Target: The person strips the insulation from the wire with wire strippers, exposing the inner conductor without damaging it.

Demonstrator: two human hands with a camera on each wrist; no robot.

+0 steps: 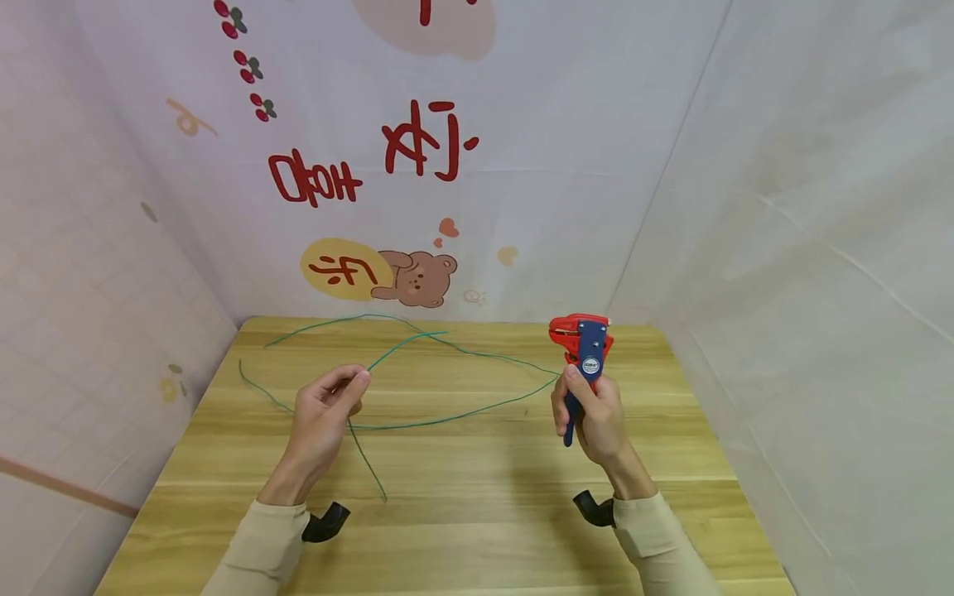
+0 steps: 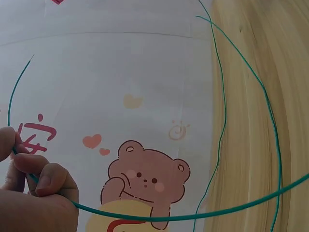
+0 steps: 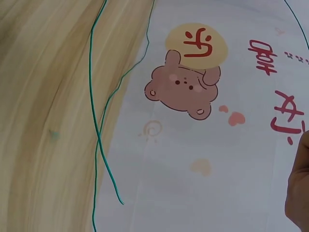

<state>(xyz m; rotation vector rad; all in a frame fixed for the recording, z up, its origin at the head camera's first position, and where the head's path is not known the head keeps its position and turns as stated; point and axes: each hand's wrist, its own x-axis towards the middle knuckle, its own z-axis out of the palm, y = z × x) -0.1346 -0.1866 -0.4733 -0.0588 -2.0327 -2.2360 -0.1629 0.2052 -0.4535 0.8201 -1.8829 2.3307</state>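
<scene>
My left hand (image 1: 324, 418) pinches a thin green wire (image 1: 386, 353) between thumb and fingers above the left part of the table. One end of this wire points up and right from the fingertips; another length hangs below the hand. In the left wrist view, the green wire (image 2: 169, 218) runs across under the fingers, and its tip looks thin and pale. My right hand (image 1: 599, 414) grips a red and blue wire stripper (image 1: 592, 348) by its handles, with the red head upward and nothing visible in its jaws. The right wrist view catches only part of the right hand (image 3: 299, 188).
More green wire (image 1: 417, 426) loops loosely over the wooden table (image 1: 462, 513), reaching close to the right hand. White printed cloth walls (image 1: 537, 199) stand behind and at both sides. Black bent pieces (image 1: 325, 523) sit at both sleeve cuffs.
</scene>
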